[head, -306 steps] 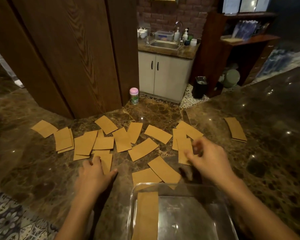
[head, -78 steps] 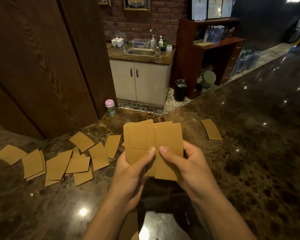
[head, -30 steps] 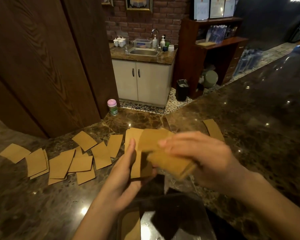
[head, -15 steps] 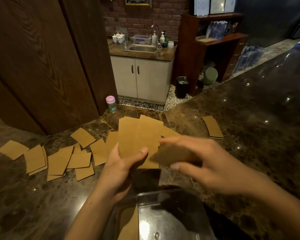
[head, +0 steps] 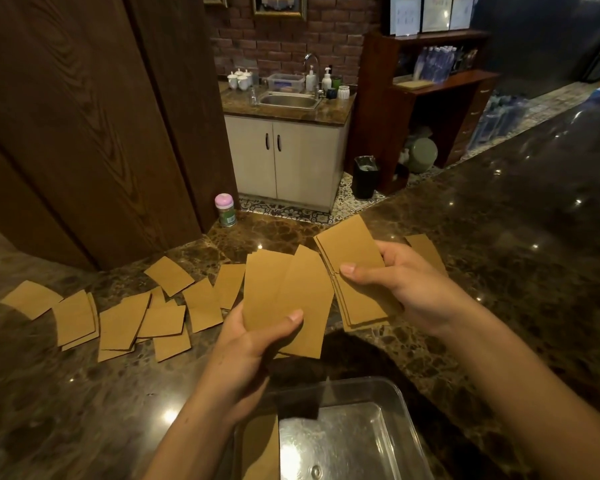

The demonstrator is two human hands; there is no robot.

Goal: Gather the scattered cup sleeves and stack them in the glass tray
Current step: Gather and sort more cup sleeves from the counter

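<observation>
Centre frame: left hand [head: 257,336] pinches fanned cup sleeves [head: 284,299]; right hand [head: 409,289] pinches a stack [head: 354,271]. Glass tray [head: 388,393] below; loose sleeves [head: 125,317] left.

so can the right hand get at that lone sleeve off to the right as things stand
Probably not yet. The lone sleeve lies just behind the right hand, with nothing between them, but the fingers are shut on a stack, so it would have to drop that first.
</observation>
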